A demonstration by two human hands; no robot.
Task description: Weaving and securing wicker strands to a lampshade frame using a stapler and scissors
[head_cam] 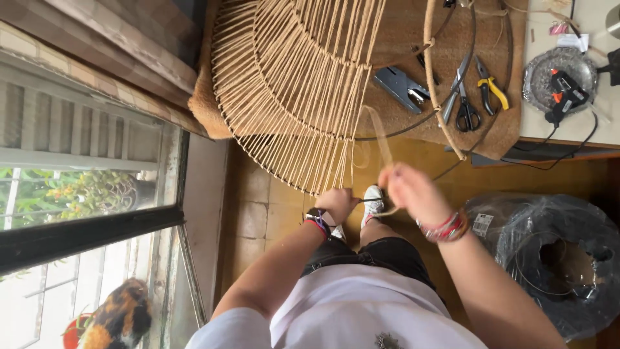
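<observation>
My left hand [337, 202] was closed on the lower rim of the woven lampshade frame [294, 84], fingers pinched where the strands of tan cord ended. My right hand [413, 192] was just beside it, blurred, its fingers curled around a flat strip of pale cord [381, 139] that ran up from my grip toward the frame; I could not tell exactly how tightly the fingers met. Bracelets of red and mixed beads sat on my right wrist, and a dark band with red on my left.

The frame hung over the edge of a brown mat [452, 71] on the table, its cord-wrapped ribs fanning out above my hands. On the mat, to the right of the frame, lay a grey staple gun [399, 88], black-handled scissors [464, 97] and yellow-handled pliers [491, 87], close together. Farther right a black and orange glue gun [565, 94] rested on a round silver tray [539, 74].

Below my right arm a large coil wrapped in clear plastic [555, 252] stood on the yellow tiled floor. A calico cat [119, 317] sat by the window at the far left.
</observation>
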